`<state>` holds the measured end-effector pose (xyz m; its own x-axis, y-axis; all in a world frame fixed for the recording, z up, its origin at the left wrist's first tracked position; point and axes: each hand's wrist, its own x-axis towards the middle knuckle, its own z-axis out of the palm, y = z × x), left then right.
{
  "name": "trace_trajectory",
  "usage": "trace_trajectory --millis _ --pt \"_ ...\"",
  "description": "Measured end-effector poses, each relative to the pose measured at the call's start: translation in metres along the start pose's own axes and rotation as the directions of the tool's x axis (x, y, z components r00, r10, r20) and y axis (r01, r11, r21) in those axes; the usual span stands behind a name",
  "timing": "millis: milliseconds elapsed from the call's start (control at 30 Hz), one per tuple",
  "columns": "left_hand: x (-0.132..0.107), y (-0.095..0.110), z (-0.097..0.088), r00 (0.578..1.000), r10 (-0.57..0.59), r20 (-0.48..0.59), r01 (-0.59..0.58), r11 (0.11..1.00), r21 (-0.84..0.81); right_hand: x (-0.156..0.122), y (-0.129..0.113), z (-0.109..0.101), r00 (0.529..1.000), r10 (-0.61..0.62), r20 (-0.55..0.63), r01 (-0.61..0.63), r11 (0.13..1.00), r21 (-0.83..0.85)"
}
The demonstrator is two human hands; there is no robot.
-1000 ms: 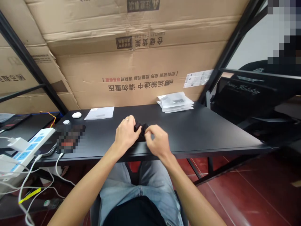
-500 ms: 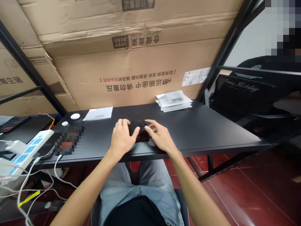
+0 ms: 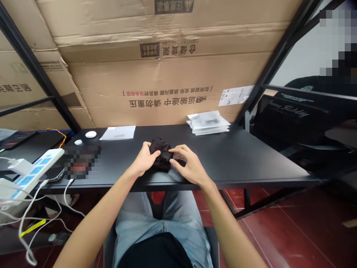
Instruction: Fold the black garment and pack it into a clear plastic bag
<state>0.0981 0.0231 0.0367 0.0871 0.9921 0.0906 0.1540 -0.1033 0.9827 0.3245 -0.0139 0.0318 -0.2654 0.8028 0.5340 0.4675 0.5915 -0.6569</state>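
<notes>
A crumpled bundle of black cloth (image 3: pixel 161 152) sits near the front edge of the black table; what kind of article it is I cannot tell. My left hand (image 3: pixel 145 160) grips its left side, thumb on top and the other fingers mostly hidden behind it. At the right side of the bundle, the thumb and fingertips of my right hand (image 3: pixel 187 163) close on the cloth's edge, with the palm held off the tabletop.
Flat white packets (image 3: pixel 209 123) are stacked at the back right, and another white packet (image 3: pixel 118 133) lies back left. A white round object (image 3: pixel 90 134), a power strip (image 3: pixel 39 169) and cables are at the left. Cardboard (image 3: pixel 167 74) stands behind the table. A person sits far right.
The black cloth has gone from lying flatter to a tilted, bunched shape. My left hand has turned and now grasps its side, while the right hand stays at its right edge.
</notes>
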Motion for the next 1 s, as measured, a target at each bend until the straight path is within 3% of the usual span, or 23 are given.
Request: trace_trajectory --millis 100,200,267,333,367,400,433,533,633,767,900,1000 --pt "-0.008 0.008 -0.002 0.979 -0.129 0.156 0.158 0.969 -0.191 0.001 0.000 0.002 0.968 -0.236 0.086 0.248 0.948 -0.198" --pt "-0.013 0.014 -0.008 0.924 -0.142 0.355 0.241 0.938 -0.251 0.002 0.006 0.008 0.928 -0.328 0.176 0.370 0.869 -0.329" --pt "-0.005 0.017 -0.022 0.912 -0.090 0.401 0.151 0.981 -0.123 0.002 0.012 0.011 0.917 -0.348 0.196 0.397 0.845 -0.357" --pt "0.013 0.018 -0.049 0.938 -0.026 0.345 -0.055 0.973 0.222 0.001 0.015 0.012 0.920 -0.351 0.172 0.391 0.844 -0.368" --pt "0.025 0.019 -0.067 0.964 0.024 0.263 -0.158 0.849 0.504 0.000 0.016 0.013 0.927 -0.347 0.142 0.375 0.849 -0.372" --pt "0.037 0.019 -0.086 0.983 0.086 0.163 -0.181 0.620 0.763 -0.001 0.017 0.013 0.934 -0.341 0.107 0.355 0.856 -0.375" --pt "0.049 0.018 -0.107 0.989 0.110 0.096 -0.140 0.523 0.841 -0.002 0.017 0.014 0.943 -0.326 0.070 0.328 0.867 -0.375" --pt "0.073 0.014 -0.162 0.993 0.119 -0.009 -0.036 0.367 0.929 -0.005 0.015 0.015 0.973 -0.229 -0.019 0.206 0.908 -0.365" --pt "0.079 0.005 -0.191 0.997 0.072 -0.023 0.004 0.256 0.967 -0.006 0.011 0.017 0.994 -0.105 -0.006 0.097 0.932 -0.349" --pt "0.073 -0.006 -0.183 0.999 0.048 0.026 -0.034 0.157 0.987 -0.003 0.003 0.016 0.995 0.043 0.085 -0.008 0.924 -0.383" --pt "0.053 -0.009 -0.146 0.980 0.060 0.189 -0.195 0.119 0.974 -0.001 -0.002 0.013 0.989 0.064 0.130 -0.012 0.930 -0.368" --pt "0.029 -0.011 -0.115 0.928 0.108 0.355 -0.368 0.134 0.920 0.000 -0.001 0.009 0.991 -0.006 0.136 0.044 0.959 -0.281"
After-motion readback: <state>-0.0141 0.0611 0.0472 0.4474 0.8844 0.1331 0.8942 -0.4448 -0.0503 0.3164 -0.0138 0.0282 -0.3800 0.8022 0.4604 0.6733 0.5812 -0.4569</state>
